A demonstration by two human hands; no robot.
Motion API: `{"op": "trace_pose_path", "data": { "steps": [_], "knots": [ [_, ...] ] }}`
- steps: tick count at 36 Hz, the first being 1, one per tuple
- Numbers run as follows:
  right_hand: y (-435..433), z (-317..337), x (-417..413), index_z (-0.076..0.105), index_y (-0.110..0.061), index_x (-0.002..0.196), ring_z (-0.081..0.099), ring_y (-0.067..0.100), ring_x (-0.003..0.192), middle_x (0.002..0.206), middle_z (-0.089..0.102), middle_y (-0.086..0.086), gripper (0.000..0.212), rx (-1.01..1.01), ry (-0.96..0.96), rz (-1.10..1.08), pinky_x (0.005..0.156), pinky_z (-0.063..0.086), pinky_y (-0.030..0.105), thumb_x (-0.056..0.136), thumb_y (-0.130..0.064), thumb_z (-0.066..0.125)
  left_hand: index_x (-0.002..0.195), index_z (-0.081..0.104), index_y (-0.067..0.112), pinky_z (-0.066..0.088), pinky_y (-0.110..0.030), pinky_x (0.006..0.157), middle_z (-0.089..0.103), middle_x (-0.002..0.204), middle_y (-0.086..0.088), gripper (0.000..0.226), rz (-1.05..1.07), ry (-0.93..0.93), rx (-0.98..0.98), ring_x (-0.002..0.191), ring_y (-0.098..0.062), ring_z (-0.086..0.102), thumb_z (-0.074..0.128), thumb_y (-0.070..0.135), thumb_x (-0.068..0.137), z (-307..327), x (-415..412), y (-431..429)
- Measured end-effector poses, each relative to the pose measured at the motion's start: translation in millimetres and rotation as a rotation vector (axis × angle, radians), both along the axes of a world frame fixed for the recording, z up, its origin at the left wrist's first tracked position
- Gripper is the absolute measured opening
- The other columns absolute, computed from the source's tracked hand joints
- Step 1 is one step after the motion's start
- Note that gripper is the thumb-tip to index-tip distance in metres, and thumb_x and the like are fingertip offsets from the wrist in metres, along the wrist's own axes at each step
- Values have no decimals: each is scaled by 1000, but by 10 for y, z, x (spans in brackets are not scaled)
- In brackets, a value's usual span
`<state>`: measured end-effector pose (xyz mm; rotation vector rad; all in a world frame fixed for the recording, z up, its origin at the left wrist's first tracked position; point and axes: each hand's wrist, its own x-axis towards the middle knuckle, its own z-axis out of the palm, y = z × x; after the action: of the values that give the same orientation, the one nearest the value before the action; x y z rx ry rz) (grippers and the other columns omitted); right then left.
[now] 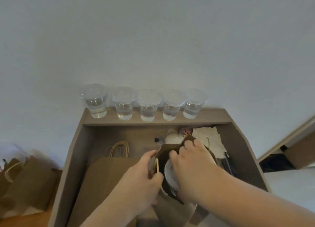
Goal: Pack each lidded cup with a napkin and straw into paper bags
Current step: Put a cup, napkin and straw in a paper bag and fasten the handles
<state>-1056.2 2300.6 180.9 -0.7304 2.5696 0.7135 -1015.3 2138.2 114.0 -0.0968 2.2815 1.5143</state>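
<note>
1. Lidded cup: inside the open paper bag, lid showing between the hands, near the tabletop's front.
2. Left hand: pinches the bag's left wall. Right hand: fingers curl over the far rim.
3. Good practice: hold the mouth wide and the cup level.
4. Napkins: just behind the bag, probably needed next.
5. Shelf cups: five waiting at the back.

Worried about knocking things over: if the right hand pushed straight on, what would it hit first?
Likely the white object just behind the paper bag, whose far rim the right hand grips; depth is unclear.
</note>
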Motion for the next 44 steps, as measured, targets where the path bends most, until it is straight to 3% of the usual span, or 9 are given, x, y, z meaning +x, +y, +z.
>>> {"op": "trace_pose_path", "data": {
  "steps": [6,17,24,29,32,34,38,41,44],
  "knots": [
    [-198,-315,-53,40,-10,154,56,36,127,142,57,15,83,66,-65,-29,102,44,49,90,-55,70,148,33,57,66,-39,77,76,103,2,68,33,84,-26,74,-10,77,51,41,83,-20,83,-36],
    [-172,-884,-247,30,-17,165,43,40,146,162,40,16,69,128,-321,-62,114,43,62,105,-36,60,150,26,62,67,-33,70,76,78,14,66,-1,1,15,65,-10,76,53,36,95,-34,65,-36],
    [126,-113,-54,52,-31,138,64,20,113,126,59,-6,51,-359,-267,-108,92,57,37,94,-49,69,143,38,57,66,-33,68,75,98,9,57,13,51,-16,69,-12,77,58,32,96,-17,27,-16],
    [705,503,76,46,-57,118,48,-15,106,110,47,-38,34,-712,110,-75,74,35,6,90,-73,52,137,38,61,65,-40,76,76,92,11,51,33,71,-74,73,-11,76,55,35,97,-57,-35,-48],
    [986,517,-27,41,-53,132,49,-3,109,121,47,-32,56,-640,390,-158,86,36,14,84,-81,50,131,36,69,64,-40,80,75,91,18,52,37,83,-105,74,-8,76,55,38,95,-68,-41,-42],
    [1137,425,-96,36,-54,141,54,-2,115,131,49,-29,70,-627,249,-323,91,44,18,83,-90,48,129,32,73,64,-40,77,76,88,16,55,44,91,-158,71,-8,75,54,40,92,-68,-32,-14],
    [1466,144,-186,61,-59,113,66,-6,90,97,69,-26,53,-1059,-73,-491,77,52,17,85,-96,35,136,27,71,64,-37,81,75,92,7,64,79,104,-307,74,-10,74,58,40,90,-109,-6,-18],
    [1781,-323,-397,76,-42,100,70,7,71,80,72,-4,49,-1399,-38,-752,70,56,27,96,-77,41,134,31,71,64,-35,76,76,89,6,64,84,105,-329,73,-11,74,62,33,93,-124,45,-5],
    [2049,-1133,-652,74,-34,94,73,13,77,82,75,-3,24,-1126,22,-936,77,60,37,105,-45,56,131,32,72,61,-26,70,76,87,13,62,98,151,-368,71,-5,73,58,33,90,-138,96,31]
  ]
}}
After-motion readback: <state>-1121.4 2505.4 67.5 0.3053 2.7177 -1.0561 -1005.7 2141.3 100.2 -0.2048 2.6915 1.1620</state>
